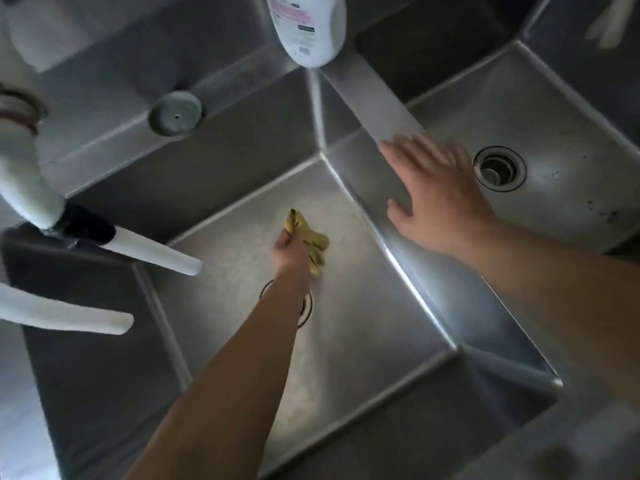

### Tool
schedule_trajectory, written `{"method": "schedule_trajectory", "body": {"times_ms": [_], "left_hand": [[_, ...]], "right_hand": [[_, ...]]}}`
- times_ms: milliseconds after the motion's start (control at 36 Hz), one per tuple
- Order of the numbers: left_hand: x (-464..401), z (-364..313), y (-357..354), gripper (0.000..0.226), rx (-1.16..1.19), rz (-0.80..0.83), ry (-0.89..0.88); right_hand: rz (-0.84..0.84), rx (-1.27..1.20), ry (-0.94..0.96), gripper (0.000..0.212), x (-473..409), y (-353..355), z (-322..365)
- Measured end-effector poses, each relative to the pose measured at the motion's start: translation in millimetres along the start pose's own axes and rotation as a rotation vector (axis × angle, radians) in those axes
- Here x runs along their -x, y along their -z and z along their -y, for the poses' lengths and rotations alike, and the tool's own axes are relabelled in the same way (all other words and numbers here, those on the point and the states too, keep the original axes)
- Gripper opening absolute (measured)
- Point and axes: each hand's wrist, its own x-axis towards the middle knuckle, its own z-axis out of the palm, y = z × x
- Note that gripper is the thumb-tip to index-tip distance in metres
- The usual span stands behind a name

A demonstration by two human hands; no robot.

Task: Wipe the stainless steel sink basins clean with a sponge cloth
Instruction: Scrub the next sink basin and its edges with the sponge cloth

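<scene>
Two steel basins side by side w/ a divider ridge (388,109) between them. Left hand (289,249) is down in the near basin (363,323), fingers curled round a scrunched yellow sponge cloth (311,239), which sits against the basin floor just past the drain (306,304); the forearm covers most of that drain. Right hand (438,199) is flat and open, fingers straight and a bit spread, thumb out to the side. It's over the divider and the edge of the far basin (554,109), fingertips blurry so can't tell exactly what they touch. Far basin has its own round drain (499,169), just beside the right hand's fingers, plus some dark specks on the floor. White bottle (308,26) stands at the top end of the divider. White faucet spouts (152,249) stick out at left, and a round grey cap (175,113) sits on the back ledge.
</scene>
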Motion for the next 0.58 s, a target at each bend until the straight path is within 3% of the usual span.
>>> {"method": "schedule_trajectory", "body": {"times_ms": [56, 111, 250, 417, 583], "left_hand": [[-27, -20, -6, 0.016, -0.026, -0.136, -0.077], [-53, -34, -12, 0.028, -0.201, -0.228, -0.179], [-89, -53, -39, 0.042, -0.573, -0.181, -0.335], [-112, -50, -89, 0.046, -0.742, -0.137, -0.214], [-81, -7, -124, 0.054, -0.877, -0.035, -0.341]], "right_hand": [[0.01, 0.045, -0.015, 0.083, -11, -7, 0], [-0.01, 0.089, -0.018, 0.085, -14, -14, 1], [-0.099, 0.045, -0.004, 0.081, -16, -20, -3], [-0.168, 0.009, 0.011, 0.081, -18, -27, -5], [-0.178, -0.004, 0.017, 0.08, -18, -28, -8]]}}
